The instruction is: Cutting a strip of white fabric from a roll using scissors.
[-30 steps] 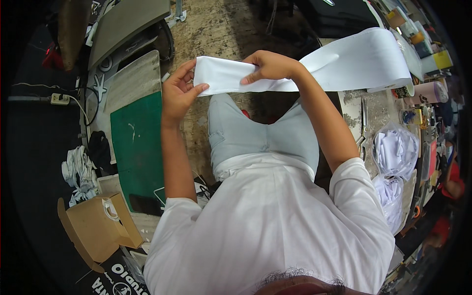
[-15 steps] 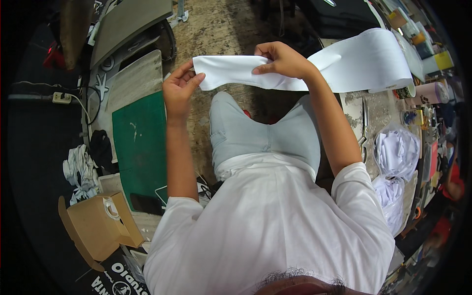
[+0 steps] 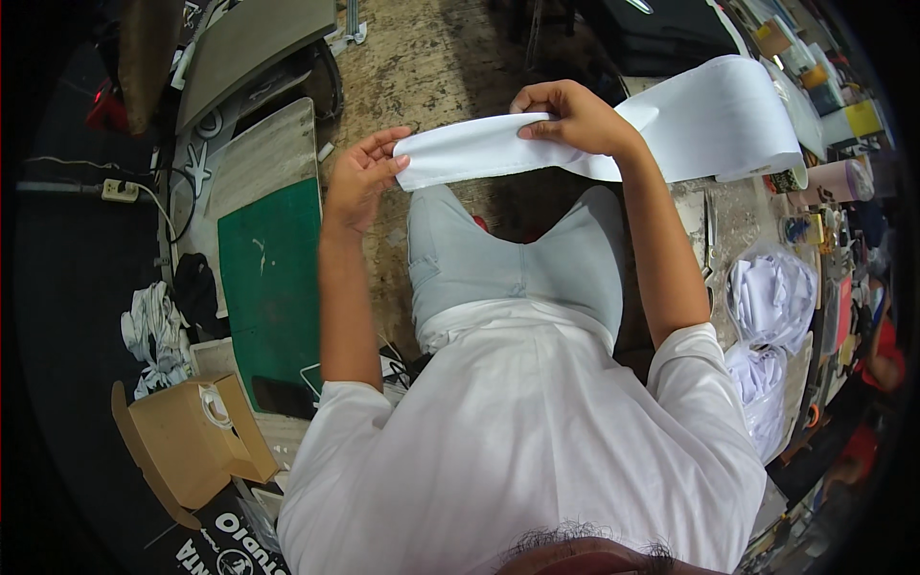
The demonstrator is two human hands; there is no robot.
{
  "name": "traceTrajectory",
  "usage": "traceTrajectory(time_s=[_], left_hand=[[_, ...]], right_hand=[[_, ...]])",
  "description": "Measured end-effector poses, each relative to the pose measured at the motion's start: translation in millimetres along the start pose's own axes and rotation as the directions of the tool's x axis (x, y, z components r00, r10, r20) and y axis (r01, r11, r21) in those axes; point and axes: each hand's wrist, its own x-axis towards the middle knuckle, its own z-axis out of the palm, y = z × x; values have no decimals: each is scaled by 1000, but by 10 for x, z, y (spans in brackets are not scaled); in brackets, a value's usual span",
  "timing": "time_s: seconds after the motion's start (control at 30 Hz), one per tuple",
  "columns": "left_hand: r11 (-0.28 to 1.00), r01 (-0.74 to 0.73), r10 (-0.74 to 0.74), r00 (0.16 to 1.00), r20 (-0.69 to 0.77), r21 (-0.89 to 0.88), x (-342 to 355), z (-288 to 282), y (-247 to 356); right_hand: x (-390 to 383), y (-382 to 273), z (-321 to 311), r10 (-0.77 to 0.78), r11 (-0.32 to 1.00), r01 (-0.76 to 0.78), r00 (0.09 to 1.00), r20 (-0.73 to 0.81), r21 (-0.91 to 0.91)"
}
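Observation:
A white strip of what looks like cloth (image 3: 479, 150) stretches between my two hands above my lap. Its left end is pinched at the corner by my left hand (image 3: 366, 177), thumb on top and the other fingers fanned out behind. My right hand (image 3: 573, 117) grips the strip's upper edge between thumb and fingers, partway along. From there the strip folds over and runs right into a wide white roll (image 3: 733, 115), which lies on the right-hand table. The fingertips behind the strip are hidden.
Left of me lie a green cutting mat (image 3: 273, 287) and an open cardboard box (image 3: 196, 436). On the right are metal scissors (image 3: 710, 235) and clear plastic bags of white pieces (image 3: 771, 297). Several jars and boxes line the far right. A person's red sleeve (image 3: 886, 355) shows there.
Both hands have shifted a little to the right. The strip's left end has dropped slightly, so it now slants down to the left and looks flatter along its lower edge.

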Motion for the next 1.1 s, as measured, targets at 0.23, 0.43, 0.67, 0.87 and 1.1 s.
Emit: traceTrajectory(time_s=[0.23, 0.43, 0.67, 0.87, 1.1], left_hand=[[899, -372, 363, 928, -81, -231, -126, 150, -6], [950, -308, 307, 951, -27, -59, -72, 159, 32], [888, -442, 434, 896, 92, 125, 15, 87, 187], [849, -465, 450, 885, 117, 252, 101, 122, 231], [838, -448, 434, 893, 117, 312, 51, 282, 509]], right_hand=[[-146, -146, -32, -42, 967, 25, 997, 63, 254], [-140, -103, -64, -34, 990, 27, 998, 47, 136], [-100, -163, -219, -37, 996, 38, 999, -16, 80], [-185, -221, -283, -217, 974, 213, 975, -49, -83], [-339, -546, -295, -153, 988, 153, 976, -158, -10]])
